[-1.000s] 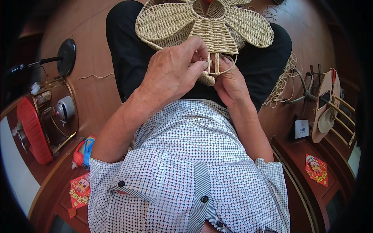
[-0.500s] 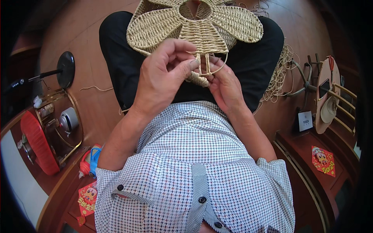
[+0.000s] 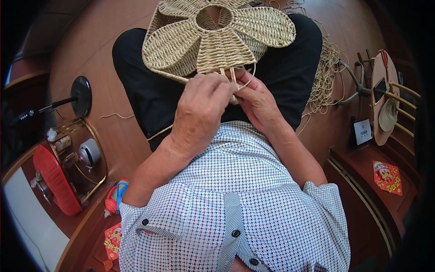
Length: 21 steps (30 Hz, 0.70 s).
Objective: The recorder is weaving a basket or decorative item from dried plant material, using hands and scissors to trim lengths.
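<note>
A flower-shaped piece woven from straw-coloured cord rests on my lap, its petals spreading round a central hole. Bare frame cords and a thin curved loop stick out below the nearest petal. My left hand is closed at these cords, back turned up, its fingertips hidden. My right hand pinches the lower end of the frame loop between thumb and fingers. A strand of cord runs from beneath my left hand down across my left thigh. What exactly my left fingers grip is partly covered.
A heap of loose cord lies on the floor by my right knee. To the right stand a metal-legged stand and a round stool with a phone and red-handled tool. At left are a black round base and a red-covered round thing.
My left hand has turned over and closed at the frame cords, covering them. My right hand stays at the loop. The woven piece has shifted slightly left in view.
</note>
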Tool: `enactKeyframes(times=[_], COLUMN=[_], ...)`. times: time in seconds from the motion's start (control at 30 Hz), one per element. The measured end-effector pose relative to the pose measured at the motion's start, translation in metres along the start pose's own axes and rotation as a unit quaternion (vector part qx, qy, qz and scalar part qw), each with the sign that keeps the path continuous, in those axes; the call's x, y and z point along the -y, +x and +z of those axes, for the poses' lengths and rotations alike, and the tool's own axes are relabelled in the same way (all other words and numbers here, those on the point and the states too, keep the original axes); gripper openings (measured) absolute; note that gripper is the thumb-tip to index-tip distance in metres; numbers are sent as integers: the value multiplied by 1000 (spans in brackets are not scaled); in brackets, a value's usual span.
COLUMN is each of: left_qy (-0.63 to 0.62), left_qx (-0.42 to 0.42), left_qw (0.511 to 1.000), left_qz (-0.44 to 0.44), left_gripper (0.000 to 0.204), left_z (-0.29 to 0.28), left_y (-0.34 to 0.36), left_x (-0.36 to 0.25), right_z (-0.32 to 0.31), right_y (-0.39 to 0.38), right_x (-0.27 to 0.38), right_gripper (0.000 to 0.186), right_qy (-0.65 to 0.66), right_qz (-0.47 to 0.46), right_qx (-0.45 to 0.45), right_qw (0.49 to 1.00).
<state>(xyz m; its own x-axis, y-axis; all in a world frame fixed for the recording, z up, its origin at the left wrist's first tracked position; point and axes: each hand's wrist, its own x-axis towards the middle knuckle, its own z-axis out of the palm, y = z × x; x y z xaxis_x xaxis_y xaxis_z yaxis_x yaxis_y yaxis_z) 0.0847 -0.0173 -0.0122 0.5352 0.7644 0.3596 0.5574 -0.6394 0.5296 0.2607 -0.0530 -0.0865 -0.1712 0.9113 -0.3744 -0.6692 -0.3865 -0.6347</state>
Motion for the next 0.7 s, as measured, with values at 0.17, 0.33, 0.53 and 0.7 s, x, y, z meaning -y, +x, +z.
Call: enactKeyframes(times=[0.17, 0.33, 0.53, 0.7], left_qy=[49, 58, 45, -1], left_qx=[31, 50, 128, 126], left_qw=[994, 992, 987, 992], left_qz=[91, 99, 84, 22], left_gripper=[28, 44, 54, 55], left_z=[0, -4, -12, -12], left_y=[0, 2, 9, 10], left_x=[4, 2, 4, 9], right_z=[-6, -4, -11, -9], right_y=[4, 5, 3, 4], right_x=[6, 3, 3, 2], right_gripper=[41, 43, 41, 43], right_qy=[20, 34, 25, 10], right_qz=[65, 52, 48, 47], right_qx=[5, 12, 39, 41], right_qw=[998, 998, 998, 998])
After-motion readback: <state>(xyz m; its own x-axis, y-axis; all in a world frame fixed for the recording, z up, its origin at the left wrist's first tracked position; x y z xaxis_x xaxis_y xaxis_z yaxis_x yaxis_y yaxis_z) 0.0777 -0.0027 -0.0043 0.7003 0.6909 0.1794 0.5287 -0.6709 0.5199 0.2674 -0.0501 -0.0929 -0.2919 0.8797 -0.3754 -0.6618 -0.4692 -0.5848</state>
